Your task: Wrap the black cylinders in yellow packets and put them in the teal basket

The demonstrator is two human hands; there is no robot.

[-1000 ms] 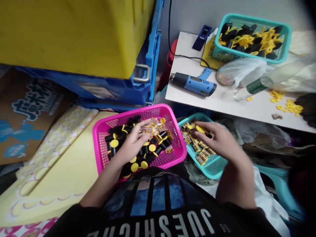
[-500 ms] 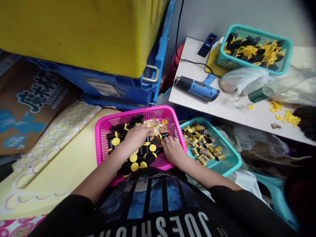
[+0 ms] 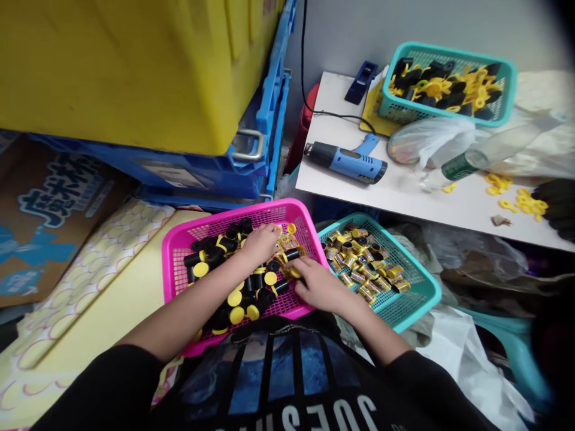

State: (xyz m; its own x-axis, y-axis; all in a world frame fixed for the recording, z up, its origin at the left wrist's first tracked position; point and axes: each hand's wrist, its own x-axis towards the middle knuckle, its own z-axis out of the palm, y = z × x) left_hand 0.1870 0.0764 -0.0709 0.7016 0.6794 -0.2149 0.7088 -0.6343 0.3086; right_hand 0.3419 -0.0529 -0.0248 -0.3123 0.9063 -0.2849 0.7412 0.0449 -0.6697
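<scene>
Both my hands are inside a pink plastic mesh basket (image 3: 171, 269), among black cylinders with yellow caps (image 3: 229, 286) and some small gold-labelled pieces. My left hand (image 3: 263, 244) presses down into the pile near the far side, its fingers curled. My right hand (image 3: 317, 284) lies at the basket's right side, fingertips on the pieces near a yellow cap. Whether either hand holds a piece is hidden by the fingers. To the right stands a teal mesh basket (image 3: 417, 287) filled with small gold-labelled cylinders (image 3: 366, 266).
Above the baskets, a white table (image 3: 341, 179) bears a blue heat gun (image 3: 345, 161), a plastic bag, a bottle, loose yellow rings (image 3: 525, 206), and a teal basket (image 3: 442, 51) of black and yellow parts. A yellow bin (image 3: 112, 72) sits on blue crates at upper left.
My right hand has moved left from above the teal basket into the pink basket, and my left hand has stayed in the pile. The view has shifted slightly.
</scene>
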